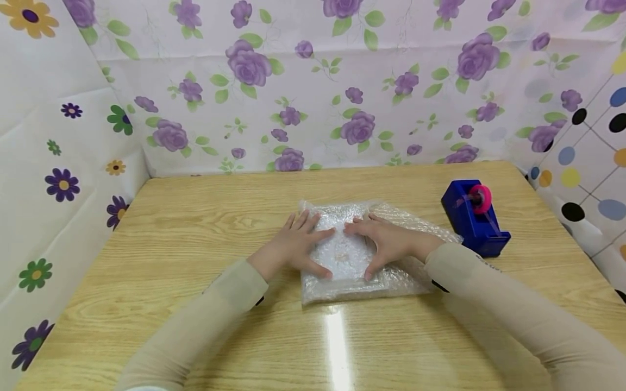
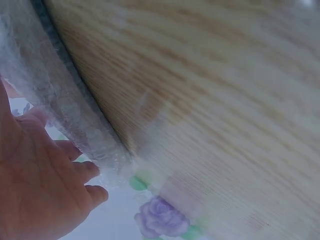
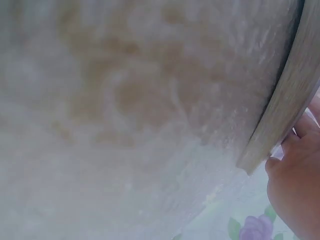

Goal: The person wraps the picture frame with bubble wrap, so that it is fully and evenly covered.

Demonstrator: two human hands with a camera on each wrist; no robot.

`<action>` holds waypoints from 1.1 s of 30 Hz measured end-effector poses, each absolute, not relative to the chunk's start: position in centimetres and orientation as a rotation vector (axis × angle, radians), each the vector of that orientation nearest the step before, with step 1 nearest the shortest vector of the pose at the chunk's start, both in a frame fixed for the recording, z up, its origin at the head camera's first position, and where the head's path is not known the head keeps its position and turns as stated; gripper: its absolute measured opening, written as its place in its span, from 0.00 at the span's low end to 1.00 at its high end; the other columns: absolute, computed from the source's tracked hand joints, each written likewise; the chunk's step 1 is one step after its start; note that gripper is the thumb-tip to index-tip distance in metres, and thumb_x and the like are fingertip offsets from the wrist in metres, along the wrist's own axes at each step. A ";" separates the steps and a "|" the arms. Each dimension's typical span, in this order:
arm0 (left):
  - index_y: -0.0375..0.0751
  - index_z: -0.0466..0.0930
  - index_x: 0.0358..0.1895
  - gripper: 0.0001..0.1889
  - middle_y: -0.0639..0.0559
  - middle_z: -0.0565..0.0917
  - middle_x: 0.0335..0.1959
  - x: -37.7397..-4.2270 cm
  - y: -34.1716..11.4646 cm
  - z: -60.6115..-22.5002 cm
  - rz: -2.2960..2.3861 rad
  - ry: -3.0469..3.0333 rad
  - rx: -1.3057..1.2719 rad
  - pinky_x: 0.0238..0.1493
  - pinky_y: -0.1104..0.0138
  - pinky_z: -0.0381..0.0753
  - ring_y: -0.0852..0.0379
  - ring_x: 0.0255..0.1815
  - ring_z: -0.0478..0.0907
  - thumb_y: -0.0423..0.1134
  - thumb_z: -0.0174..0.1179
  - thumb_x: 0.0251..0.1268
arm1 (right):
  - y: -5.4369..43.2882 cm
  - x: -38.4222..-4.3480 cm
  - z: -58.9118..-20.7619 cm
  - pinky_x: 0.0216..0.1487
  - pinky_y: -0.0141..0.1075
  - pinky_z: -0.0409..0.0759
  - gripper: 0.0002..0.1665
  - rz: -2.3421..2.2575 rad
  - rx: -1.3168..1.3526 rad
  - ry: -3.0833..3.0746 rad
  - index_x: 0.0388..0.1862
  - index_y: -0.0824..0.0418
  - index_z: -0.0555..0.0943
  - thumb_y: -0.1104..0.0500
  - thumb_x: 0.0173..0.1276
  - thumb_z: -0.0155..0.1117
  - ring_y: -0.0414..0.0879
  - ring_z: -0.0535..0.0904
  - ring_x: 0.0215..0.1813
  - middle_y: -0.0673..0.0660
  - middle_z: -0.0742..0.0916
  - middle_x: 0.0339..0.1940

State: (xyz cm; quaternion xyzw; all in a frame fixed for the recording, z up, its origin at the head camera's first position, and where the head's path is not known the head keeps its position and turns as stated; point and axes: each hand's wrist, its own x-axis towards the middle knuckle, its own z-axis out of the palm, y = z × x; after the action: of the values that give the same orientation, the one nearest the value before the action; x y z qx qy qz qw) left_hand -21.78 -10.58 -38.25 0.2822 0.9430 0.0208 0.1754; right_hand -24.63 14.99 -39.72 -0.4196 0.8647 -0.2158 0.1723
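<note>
Squarely between two bare hands lies a flat, wood-edged piece [image 1: 344, 258], low on the table and sheathed in clear bubble wrap [image 1: 318, 293]. The wrap covers its left edge, while from the right wrist a strip of bare wooden side shows. Its own long axis I can't settle, since fingers hide too much of the outline; the wrap, though, clearly stretches left to right, its loose length running out past the right forearm.

That rightward spread looks like the relation that counts: the slack lies on the right hand's side, so that hand seems better placed for it. The left hand [image 1: 297, 245] rests at the left edge, thumb and fingers splayed; the right hand [image 1: 393, 241] mirrors it opposite. Neither appears clenched round anything; both look spread wide, touching or steadying rather than gripping.

Beyond the wrap's right end stands a blue tape dispenser [image 1: 471, 225] with a pink-cored roll [image 1: 481, 199], nearer the right hand, on the wood-grained table [image 1: 210, 233].
</note>
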 end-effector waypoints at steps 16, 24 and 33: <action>0.64 0.44 0.76 0.54 0.44 0.33 0.77 -21.9 -10.4 -38.6 0.047 2.663 0.778 0.74 0.47 0.25 0.41 0.76 0.25 0.78 0.55 0.44 | 13.1 -22.8 -39.4 0.75 0.59 0.40 0.42 -0.324 -1.272 2.672 0.68 0.57 0.70 0.36 0.60 0.62 0.59 0.61 0.73 0.63 0.68 0.71; 0.55 0.44 0.76 0.55 0.39 0.34 0.77 -21.2 -10.4 -38.5 0.112 2.657 0.837 0.75 0.46 0.29 0.39 0.77 0.29 0.76 0.55 0.47 | 12.7 -22.4 -39.3 0.75 0.59 0.40 0.43 -0.211 -1.270 2.690 0.69 0.56 0.68 0.35 0.60 0.61 0.58 0.60 0.73 0.63 0.66 0.72; 0.43 0.39 0.77 0.64 0.45 0.35 0.78 -20.7 -10.4 -38.5 0.201 2.600 0.928 0.74 0.47 0.28 0.42 0.77 0.29 0.75 0.61 0.42 | 12.9 -22.6 -39.3 0.75 0.59 0.41 0.44 -0.193 -1.287 2.695 0.69 0.56 0.68 0.36 0.59 0.63 0.58 0.61 0.73 0.62 0.67 0.72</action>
State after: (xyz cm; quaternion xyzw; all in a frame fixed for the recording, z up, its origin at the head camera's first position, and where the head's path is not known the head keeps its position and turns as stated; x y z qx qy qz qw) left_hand -20.67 -10.37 -38.53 0.3295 0.9230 0.0712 0.1855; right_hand -22.62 12.93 -39.30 -0.4289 0.8980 -0.0643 0.0743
